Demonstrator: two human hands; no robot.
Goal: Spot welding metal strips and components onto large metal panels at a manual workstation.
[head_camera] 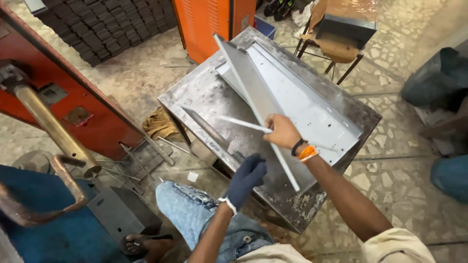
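**Inspector:** Report the pose of each hand.

**Operator:** The right hand (282, 131) is bare, extended over the middle of the steel table (204, 92), fingers pressed together around a thin metal rod (243, 124) that points left from the fist. A black band and an orange band sit at the wrist. The left hand (247, 178) wears a dark blue glove and rests at the near edge of the table, fingers curled down — whether it clamps anything, I cannot tell.

**Inspector:** Where is the workpiece?

**Operator:** A long folded sheet-metal channel (253, 97) lies diagonally across the table, from the far edge toward the near right corner, passing just under the right hand. A wider flat panel (312, 112) lies beside it on the right.

**Inspector:** Describe the surface and the room.

**Operator:** The tabletop is scuffed and stained. The floor is stone mosaic. A red machine (73, 102) with a brass cylinder (53, 129) stands on the left — an orange cabinet (209, 22) at the far side.
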